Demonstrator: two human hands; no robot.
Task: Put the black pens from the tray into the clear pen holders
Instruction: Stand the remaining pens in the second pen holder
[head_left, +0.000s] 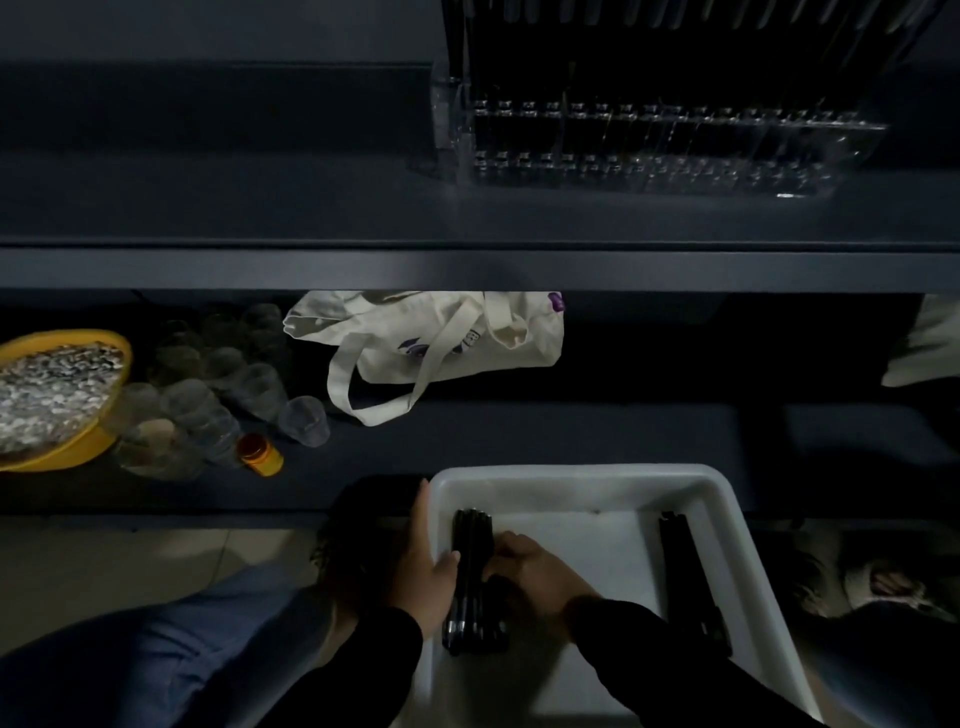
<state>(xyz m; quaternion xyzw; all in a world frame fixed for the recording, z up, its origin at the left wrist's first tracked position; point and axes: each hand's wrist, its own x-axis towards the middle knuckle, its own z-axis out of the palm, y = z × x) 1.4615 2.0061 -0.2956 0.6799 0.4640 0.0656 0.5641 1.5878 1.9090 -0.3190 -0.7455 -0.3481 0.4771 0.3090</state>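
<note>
- Left hand (423, 571) over the white tray's (722, 519) left wall, thumb pressed against a bundle of black pens (470, 577) inside.
- Right hand (535, 571) curled round the same bundle from the right.
- Second bundle of black pens (685, 571) along the tray's right wall, untouched.
- Clear pen holders (660, 145) up on the shelf (260, 267), packed with dark pens.
- On the lower surface: tote bag (447, 348), clear cups (228, 384), yellow bowl (78, 447), orange bottle (260, 456).
</note>
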